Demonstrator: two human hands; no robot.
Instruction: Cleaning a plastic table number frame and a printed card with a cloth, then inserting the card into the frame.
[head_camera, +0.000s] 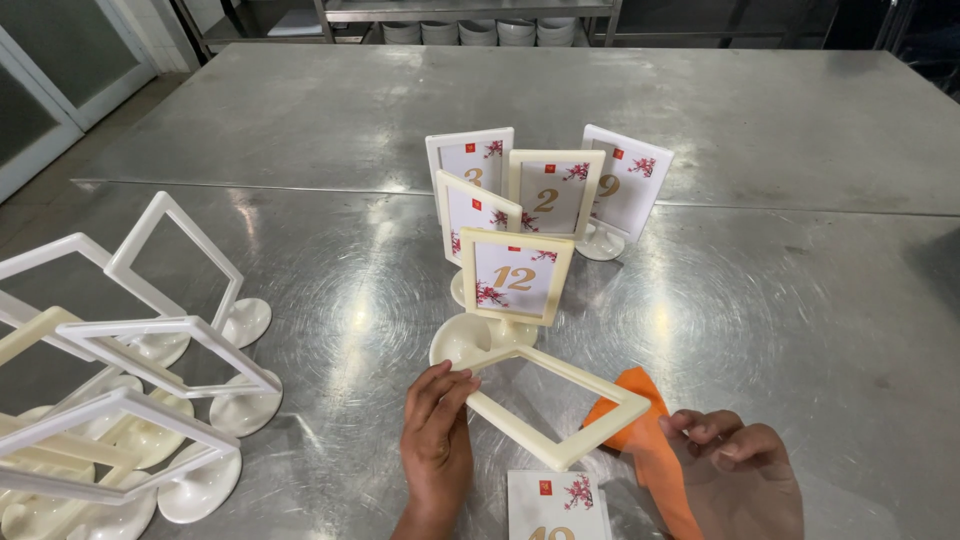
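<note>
An empty cream sign frame (545, 425) with a round base (462, 340) lies tilted on the steel table (760, 330). My left hand (437, 447) grips its near left edge. My right hand (742, 468) holds a clear plastic sheet (700, 485), with fingers pinched at its top. An orange cloth (650, 440) lies under the frame and sheet. A white card with a floral print (556, 505) lies at the bottom edge between my hands.
Several standing frames with numbered floral cards (520, 270) cluster in the table's middle. Several empty white and cream frames (150, 340) stand and lean at the left. Stacked bowls (480, 30) sit on a shelf beyond the table.
</note>
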